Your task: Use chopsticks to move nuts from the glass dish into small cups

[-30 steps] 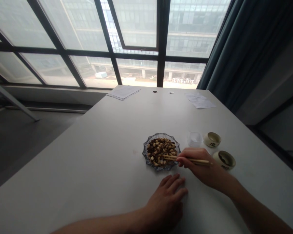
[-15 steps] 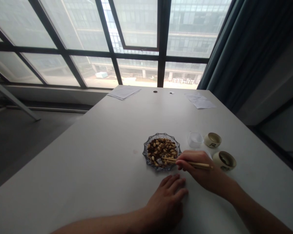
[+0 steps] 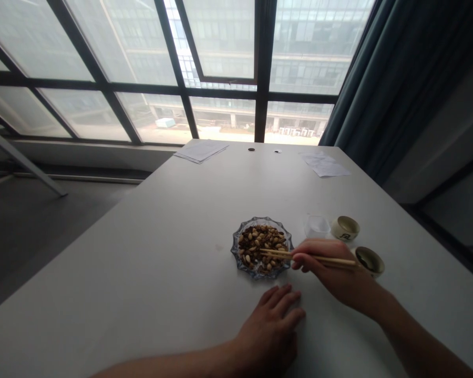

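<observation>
My right hand [image 3: 327, 265] grips a pair of wooden chopsticks [image 3: 278, 253], their tips among the nuts and seeds [image 3: 260, 242] in a scalloped glass dish [image 3: 236, 262]. Whether the tips pinch a piece is too small to tell. My left hand [image 3: 276, 315] lies on the table just in front of the dish, fingers stretched out, holding nothing. Behind my right hand stand a small clear plastic container [image 3: 316, 226] and a cream ceramic cup [image 3: 346, 229]. A second cream cup [image 3: 369, 261], with something dark inside, is partly hidden by that hand.
The white table [image 3: 161, 252] reaches to the windows. A stack of papers [image 3: 201, 151] lies at its far left, a crumpled sheet [image 3: 324, 164] at its far right. Two small round items [image 3: 251, 149] sit near the far edge. A dark curtain [image 3: 350, 79] hangs at right.
My right hand has shifted slightly right and up, and the chopstick tips have moved farther back over the nuts. My left hand stays in about the same place.
</observation>
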`<state>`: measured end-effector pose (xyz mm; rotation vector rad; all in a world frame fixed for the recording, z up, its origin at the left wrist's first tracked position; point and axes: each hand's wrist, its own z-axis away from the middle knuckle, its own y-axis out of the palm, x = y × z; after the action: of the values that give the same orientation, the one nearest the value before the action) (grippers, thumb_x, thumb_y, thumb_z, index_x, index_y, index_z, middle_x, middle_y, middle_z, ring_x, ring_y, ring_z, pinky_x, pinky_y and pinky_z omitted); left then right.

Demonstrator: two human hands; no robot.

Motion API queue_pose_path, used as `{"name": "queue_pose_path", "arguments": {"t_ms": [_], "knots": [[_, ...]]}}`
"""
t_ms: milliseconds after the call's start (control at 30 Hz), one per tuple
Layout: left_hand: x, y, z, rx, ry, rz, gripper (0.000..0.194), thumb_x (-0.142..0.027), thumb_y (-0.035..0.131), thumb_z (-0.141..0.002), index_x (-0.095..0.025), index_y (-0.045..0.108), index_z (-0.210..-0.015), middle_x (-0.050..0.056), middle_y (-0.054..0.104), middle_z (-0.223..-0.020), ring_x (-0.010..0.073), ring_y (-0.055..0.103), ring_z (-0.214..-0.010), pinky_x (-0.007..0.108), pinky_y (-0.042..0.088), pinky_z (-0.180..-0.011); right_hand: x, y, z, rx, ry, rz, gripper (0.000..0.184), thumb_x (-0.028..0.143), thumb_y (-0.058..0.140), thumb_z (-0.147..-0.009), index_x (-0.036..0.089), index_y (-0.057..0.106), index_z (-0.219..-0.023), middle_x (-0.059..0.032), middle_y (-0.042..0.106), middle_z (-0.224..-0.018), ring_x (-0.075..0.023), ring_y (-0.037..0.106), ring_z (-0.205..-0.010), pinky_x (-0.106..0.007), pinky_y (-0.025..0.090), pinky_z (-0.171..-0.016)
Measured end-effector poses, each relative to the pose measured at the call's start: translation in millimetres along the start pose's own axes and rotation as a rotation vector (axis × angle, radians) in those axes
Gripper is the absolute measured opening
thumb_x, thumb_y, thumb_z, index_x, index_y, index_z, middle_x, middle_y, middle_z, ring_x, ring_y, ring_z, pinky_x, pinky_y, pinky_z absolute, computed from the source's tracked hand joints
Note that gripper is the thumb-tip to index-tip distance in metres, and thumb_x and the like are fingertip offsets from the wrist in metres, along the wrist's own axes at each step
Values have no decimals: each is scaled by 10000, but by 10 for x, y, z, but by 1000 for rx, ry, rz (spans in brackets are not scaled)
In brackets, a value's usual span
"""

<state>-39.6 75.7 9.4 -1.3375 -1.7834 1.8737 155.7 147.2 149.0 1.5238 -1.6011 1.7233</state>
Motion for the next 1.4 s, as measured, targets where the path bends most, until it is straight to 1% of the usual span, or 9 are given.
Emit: {"name": "queue_pose_path", "arguments": {"t_ms": [100, 233, 333, 500, 733, 967, 1200, 1300, 1400], "knots": [[5, 0, -7, -4, 4, 4, 434, -226, 600, -906, -247, 537, -1335, 49, 437, -1598, 275, 308, -1512, 455, 224, -1255, -20, 10, -2, 52, -22, -63, 246, 368, 652, -1000, 180, 771, -895, -34, 751, -828, -143, 667, -721, -248, 499, -661], [28, 33, -16, -21, 1, 9, 412, -240, 624, -896, -248, 553, -1301, 48, 458, -1576, 278, 344, -1487, 445, 236, -1252, -86, 145, -47, 155, -58, -91, 242, 360, 667, -989, 162, 774, -899, -54, 746, -853, -157, 663, -747, -267, 500, -685], [39, 43, -11, 0, -2, 12, 420, -244, 604, -910, -253, 539, -1324, 48, 439, -1594, 283, 325, -1501, 469, 234, -1250, -106, 156, -63, 67, -38, -57, 229, 353, 662, -994, 171, 766, -904, -50, 753, -865, -159, 672, -774, -265, 502, -709], [30, 8, -3, 27, -5, 17, 449, -241, 600, -908, -253, 519, -1350, 51, 417, -1614, 277, 282, -1526, 467, 225, -1252, -75, 27, -32, -44, -12, -22, 260, 373, 630, -1015, 196, 762, -879, -26, 753, -824, -148, 682, -740, -253, 506, -685], [32, -8, -15, 18, 4, 28, 412, -261, 617, -910, -252, 542, -1315, 57, 439, -1591, 290, 335, -1495, 469, 238, -1247, -91, 185, -62, 99, -90, -79, 224, 361, 647, -1002, 179, 765, -947, -69, 755, -930, -181, 691, -838, -289, 527, -752], [17, -19, -6, 33, -2, 22, 438, -256, 614, -913, -249, 525, -1342, 57, 419, -1614, 281, 292, -1524, 468, 226, -1255, -77, 104, -13, -57, 16, 21, 346, 426, 586, -1027, 194, 738, -819, -45, 745, -797, -177, 680, -723, -290, 510, -683], [23, -8, -11, 28, -6, 24, 442, -265, 612, -914, -250, 530, -1348, 55, 430, -1604, 289, 303, -1517, 473, 221, -1256, 9, 77, 61, -96, 44, 158, 502, 450, 514, -1055, 196, 661, -648, -14, 661, -609, -141, 604, -563, -290, 431, -574], [25, -7, -17, 17, -1, 26, 421, -257, 611, -909, -249, 539, -1323, 49, 428, -1602, 280, 299, -1518, 459, 216, -1258, -16, 163, 35, -41, 50, 94, 498, 442, 515, -1056, 191, 653, -649, -11, 664, -619, -135, 604, -578, -279, 437, -583], [27, -8, -16, 13, 1, 24, 404, -254, 607, -913, -247, 541, -1311, 54, 436, -1594, 278, 321, -1505, 457, 225, -1255, -87, 218, -4, -2, 10, -3, 383, 429, 591, -1024, 185, 716, -755, -28, 723, -738, -152, 657, -689, -268, 483, -650]]}}
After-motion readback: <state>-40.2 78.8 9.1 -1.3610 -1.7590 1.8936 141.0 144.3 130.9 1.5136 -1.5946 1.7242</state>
